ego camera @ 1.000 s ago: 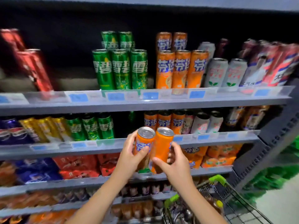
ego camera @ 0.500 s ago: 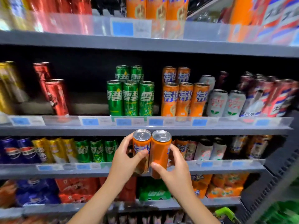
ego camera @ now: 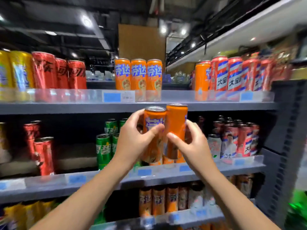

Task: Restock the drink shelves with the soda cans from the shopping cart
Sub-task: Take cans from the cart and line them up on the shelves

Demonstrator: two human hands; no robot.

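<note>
I hold two tall orange soda cans side by side in front of the shelves. My left hand (ego camera: 134, 141) grips the left orange can (ego camera: 155, 120), and my right hand (ego camera: 192, 143) grips the right orange can (ego camera: 177, 125). Their tops reach the front edge of the top shelf (ego camera: 66, 107). On that top shelf, just above the held cans, stands a row of three matching orange cans (ego camera: 138, 73). The shopping cart is out of view.
Red cans (ego camera: 58, 72) and yellow cans stand left on the top shelf; red-white-blue cans (ego camera: 232, 73) stand right. The shelf below holds green cans (ego camera: 103, 150), red cans and white cans. A dark upright post (ego camera: 285, 146) bounds the shelving on the right.
Both hands have lifted the two orange cans from the lower shelves up to the top shelf's edge. The view has tilted upward, and the cart has dropped out of sight.
</note>
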